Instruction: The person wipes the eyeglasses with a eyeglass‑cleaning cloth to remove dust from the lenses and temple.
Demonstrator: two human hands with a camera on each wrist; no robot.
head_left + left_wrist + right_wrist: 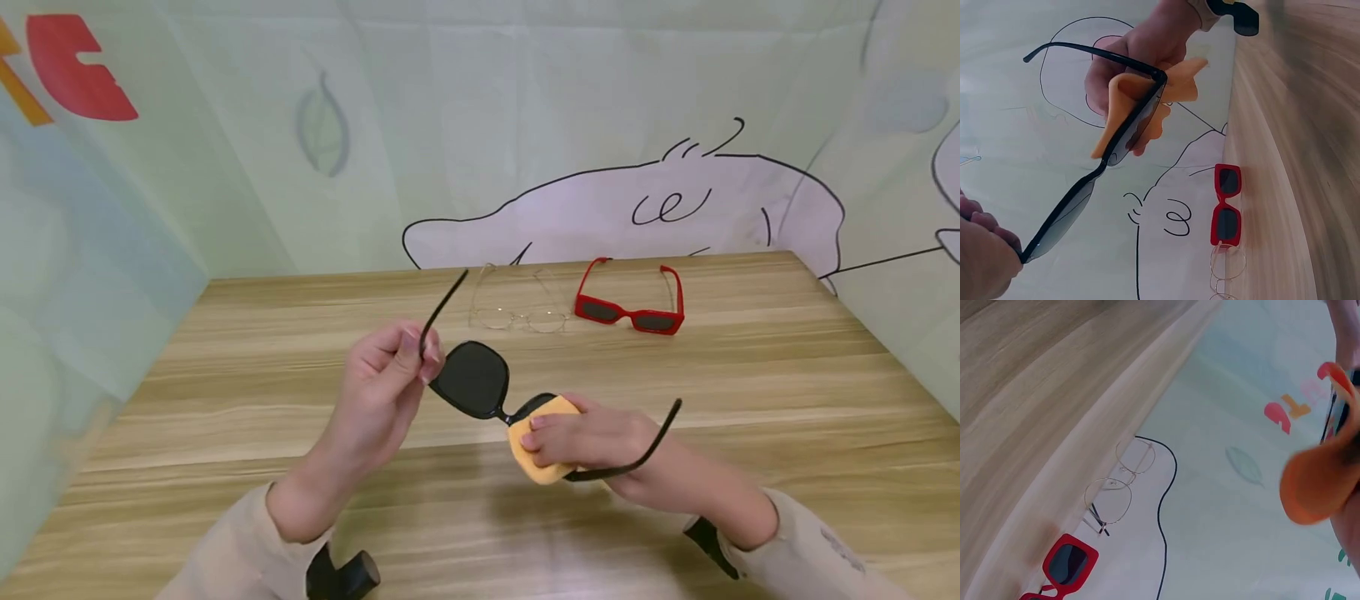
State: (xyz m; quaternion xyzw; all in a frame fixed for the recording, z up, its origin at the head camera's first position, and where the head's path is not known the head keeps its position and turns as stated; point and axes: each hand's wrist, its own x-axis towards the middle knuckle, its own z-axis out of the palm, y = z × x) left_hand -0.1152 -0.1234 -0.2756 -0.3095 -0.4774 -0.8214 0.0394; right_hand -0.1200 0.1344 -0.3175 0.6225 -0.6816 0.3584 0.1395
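Note:
Black sunglasses (471, 379) are held up above the table, tilted, with both temples unfolded. At the hinge end of one lens, my left hand (380, 387) pinches the frame between thumb and fingers. My right hand (592, 437) grips the other lens through an orange-yellow cloth (545, 471), which wraps both faces of that lens. In the left wrist view the cloth (1124, 103) folds over the lens, and the right hand's fingers press behind it. The right wrist view shows the cloth (1319, 481) close up and blurred; most of the sunglasses are out of that frame.
Towards the back of the wooden table (262, 358) lie thin wire-framed glasses (546, 320) and, to their right, red sunglasses (656, 322), both with temples unfolded. A printed fabric backdrop (450, 125) stands behind the table and along its sides.

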